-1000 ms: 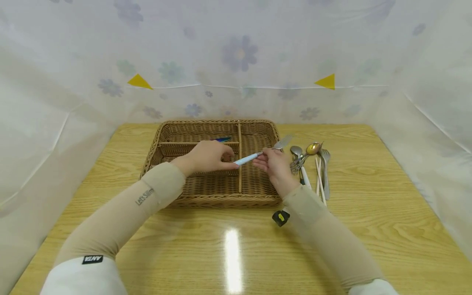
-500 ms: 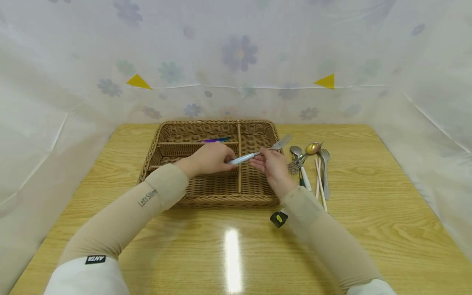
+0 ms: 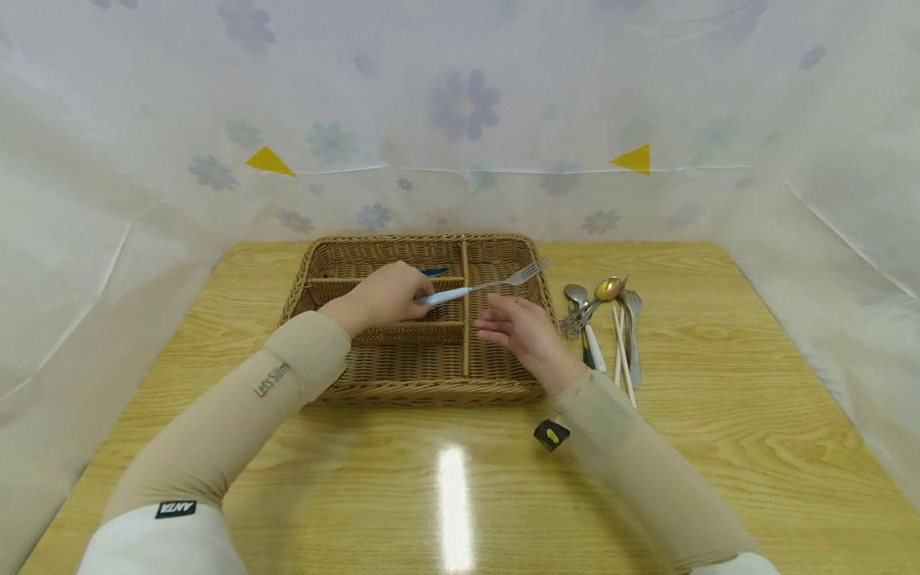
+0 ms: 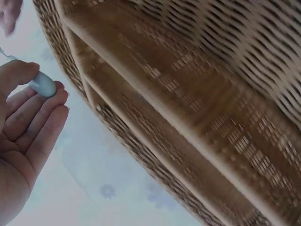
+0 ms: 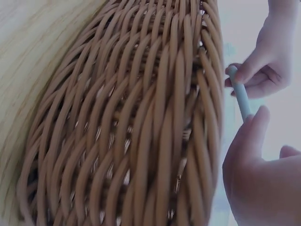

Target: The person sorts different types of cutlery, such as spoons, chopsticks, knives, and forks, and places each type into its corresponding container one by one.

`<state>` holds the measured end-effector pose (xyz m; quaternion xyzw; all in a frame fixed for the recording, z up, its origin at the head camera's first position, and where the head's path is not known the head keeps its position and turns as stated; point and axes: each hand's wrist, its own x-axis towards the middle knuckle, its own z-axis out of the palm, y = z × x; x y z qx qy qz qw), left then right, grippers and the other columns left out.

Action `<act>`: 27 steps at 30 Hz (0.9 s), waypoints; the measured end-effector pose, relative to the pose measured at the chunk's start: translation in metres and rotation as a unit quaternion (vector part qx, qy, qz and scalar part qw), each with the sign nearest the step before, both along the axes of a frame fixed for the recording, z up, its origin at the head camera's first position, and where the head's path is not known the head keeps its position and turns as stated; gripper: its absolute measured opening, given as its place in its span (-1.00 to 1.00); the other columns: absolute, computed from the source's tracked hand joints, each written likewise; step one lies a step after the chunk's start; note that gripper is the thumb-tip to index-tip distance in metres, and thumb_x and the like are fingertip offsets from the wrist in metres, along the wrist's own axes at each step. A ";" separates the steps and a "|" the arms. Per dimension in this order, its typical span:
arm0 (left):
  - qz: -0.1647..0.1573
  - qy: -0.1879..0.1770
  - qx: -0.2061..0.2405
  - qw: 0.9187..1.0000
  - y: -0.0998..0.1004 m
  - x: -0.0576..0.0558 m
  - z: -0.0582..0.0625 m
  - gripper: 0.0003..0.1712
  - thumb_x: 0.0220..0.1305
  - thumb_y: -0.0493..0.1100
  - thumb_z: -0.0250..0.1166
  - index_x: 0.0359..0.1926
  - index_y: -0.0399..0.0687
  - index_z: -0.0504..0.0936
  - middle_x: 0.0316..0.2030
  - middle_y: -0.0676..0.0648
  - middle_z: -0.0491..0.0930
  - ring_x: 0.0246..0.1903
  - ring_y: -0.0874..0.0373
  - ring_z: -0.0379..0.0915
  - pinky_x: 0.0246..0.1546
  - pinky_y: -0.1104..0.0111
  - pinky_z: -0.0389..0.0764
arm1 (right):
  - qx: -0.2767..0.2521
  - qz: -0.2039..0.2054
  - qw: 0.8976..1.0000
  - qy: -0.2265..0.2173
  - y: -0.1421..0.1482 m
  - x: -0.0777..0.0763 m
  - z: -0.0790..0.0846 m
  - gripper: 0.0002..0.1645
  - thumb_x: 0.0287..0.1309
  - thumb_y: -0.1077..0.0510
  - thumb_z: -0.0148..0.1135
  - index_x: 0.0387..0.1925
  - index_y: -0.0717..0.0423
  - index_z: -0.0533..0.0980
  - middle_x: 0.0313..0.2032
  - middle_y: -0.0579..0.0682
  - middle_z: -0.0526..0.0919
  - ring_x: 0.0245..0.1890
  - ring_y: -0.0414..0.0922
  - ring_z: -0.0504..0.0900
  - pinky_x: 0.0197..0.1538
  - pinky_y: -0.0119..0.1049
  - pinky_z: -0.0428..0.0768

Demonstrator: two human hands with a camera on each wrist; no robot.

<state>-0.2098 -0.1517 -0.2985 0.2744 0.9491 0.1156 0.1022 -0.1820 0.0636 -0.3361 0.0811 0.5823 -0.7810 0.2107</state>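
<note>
My left hand (image 3: pixel 388 297) pinches a fork by the end of its pale blue handle (image 3: pixel 447 295). The fork is above the wicker basket (image 3: pixel 431 393), its metal tines (image 3: pixel 530 272) pointing right over the basket's far right rim. In the left wrist view the thumb and fingers grip the rounded handle end (image 4: pixel 44 84), palm facing the camera. Just below and right of the fork is my right hand (image 3: pixel 528 331), fingers extended and holding nothing, over the right compartment. The right wrist view has the right hand (image 5: pixel 263 181) close to the handle (image 5: pixel 241 99).
Dividers split the basket into several compartments; a blue-purple shiny utensil (image 3: pixel 434 272) lies in the back one. Right of the basket lie spoons (image 3: pixel 609 288), forks (image 3: pixel 634 307) and chopsticks (image 3: pixel 622 351) on the wooden table (image 3: pixel 719 359). A patterned curtain (image 3: pixel 467 80) surrounds the table.
The right hand has let go of the fork. The left hand has carried it left and slightly away from me, while the right hand stays near the right compartment.
</note>
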 end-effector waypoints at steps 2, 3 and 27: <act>0.008 0.004 -0.001 1.000 -0.009 -0.002 0.000 -0.82 0.28 -0.19 0.20 -0.22 -0.15 0.69 -0.44 -0.03 0.66 -0.62 0.22 0.35 -0.53 0.38 0.38 | 0.003 0.019 1.000 0.003 0.003 0.002 0.000 -0.80 0.37 0.10 -0.04 -0.09 0.14 0.33 -0.26 0.04 0.49 -0.25 -0.15 0.59 -0.04 -0.31 0.61; 0.012 0.006 -0.001 1.000 -0.013 -0.003 0.000 -0.82 0.27 -0.21 0.20 -0.22 -0.17 0.69 -0.43 -0.04 0.66 -0.62 0.21 0.35 -0.52 0.37 0.37 | 0.003 0.026 1.000 0.005 0.005 0.002 -0.001 -0.78 0.37 0.10 -0.04 -0.08 0.15 0.33 -0.25 0.04 0.48 -0.23 -0.14 0.58 -0.02 -0.30 0.61; 0.062 -0.017 -0.119 0.991 -0.085 -0.013 -0.009 -0.90 0.16 -0.30 0.28 -0.31 -0.25 0.69 -0.43 -0.10 0.65 -0.48 0.13 0.53 -0.38 0.23 0.59 | -0.021 0.005 1.000 -0.007 0.071 -0.001 0.002 -0.84 0.39 0.10 -0.11 -0.13 0.11 0.30 -0.40 -0.09 0.51 -0.31 -0.21 0.58 -0.12 -0.44 0.60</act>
